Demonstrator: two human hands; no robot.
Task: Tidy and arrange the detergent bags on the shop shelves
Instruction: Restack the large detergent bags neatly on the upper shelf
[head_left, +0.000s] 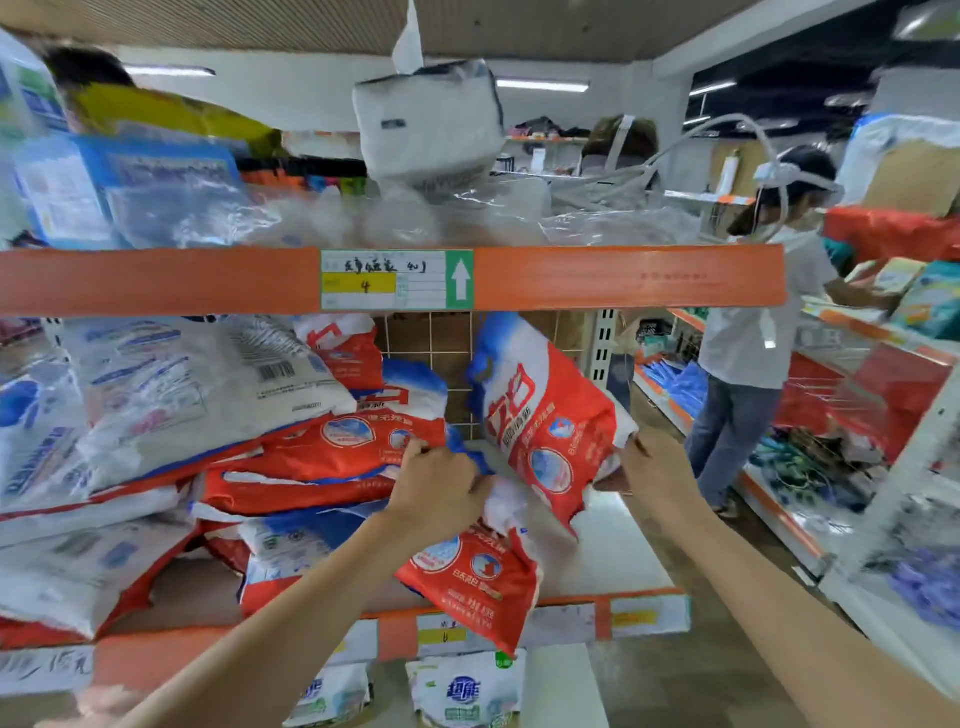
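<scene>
A red, white and blue detergent bag (540, 410) stands tilted at the right end of the middle shelf (613, 551). My right hand (657, 462) grips its lower right corner. My left hand (441, 486) pinches the top edge of a second red detergent bag (472, 577), which hangs over the shelf's front edge. To the left, several red and white bags (322, 457) lie stacked flat and untidy, with white-backed bags (171, 395) leaning on them.
An orange shelf beam (623, 278) with a price label (395, 280) crosses above. Plastic-wrapped packs (431, 124) sit on the upper shelf. White pouches (465, 691) stand on the shelf below. A person (753, 332) works in the aisle at right.
</scene>
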